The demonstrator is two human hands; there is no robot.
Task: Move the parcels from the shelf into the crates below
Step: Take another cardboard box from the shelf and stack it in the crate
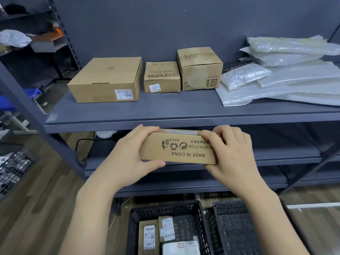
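I hold a flat brown cardboard parcel point(181, 149) printed "MADE IN CHINA" in front of the shelf edge, above the crates. My left hand point(132, 153) grips its left end and my right hand point(232, 153) grips its right end. On the grey shelf point(165, 111) stand three cardboard boxes: a wide flat box point(105, 80), a small dented box point(161, 77) and a taller taped box point(199, 68). A pile of white plastic mailers point(287, 74) lies at the shelf's right. Below, a black crate point(165, 229) holds several parcels; beside it, a second black crate point(237, 229) shows no parcels.
Lower grey shelves point(276, 155) run behind the held parcel. A black cable point(79, 150) hangs under the shelf at left. Another rack with clutter point(27, 39) stands at far left, with a dark mesh basket point(14, 170) on the wooden floor.
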